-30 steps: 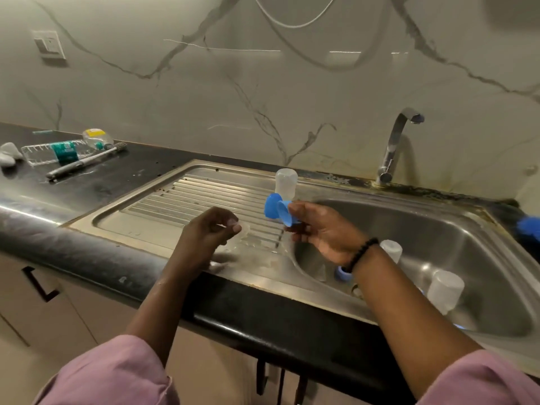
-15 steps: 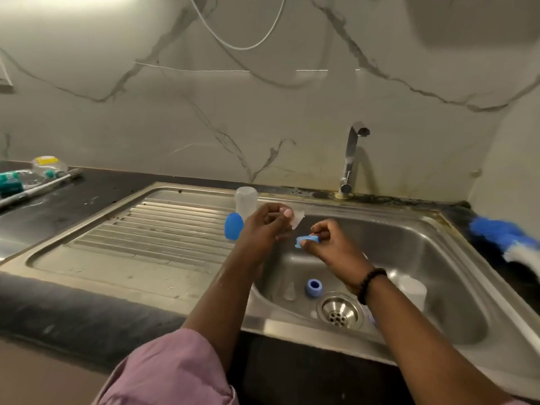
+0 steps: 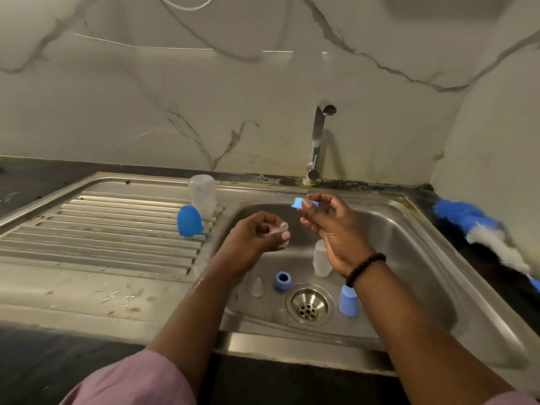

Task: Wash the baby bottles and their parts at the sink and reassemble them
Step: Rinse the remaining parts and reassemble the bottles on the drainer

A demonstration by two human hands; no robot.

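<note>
Head view: left hand (image 3: pixel 257 235) pinches clear teat (image 3: pixel 282 229), right hand (image 3: pixel 324 220) pinches blue ring (image 3: pixel 298 203) just up-right of it, over sink (image 3: pixel 438 258). Gap small; ring likely goes onto teat.

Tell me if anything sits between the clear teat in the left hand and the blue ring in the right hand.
Nothing visible does. The left hand pinches the clear silicone teat over the steel sink basin, and the right hand holds the blue plastic screw ring just above and to its right. Only open air separates them.
</note>
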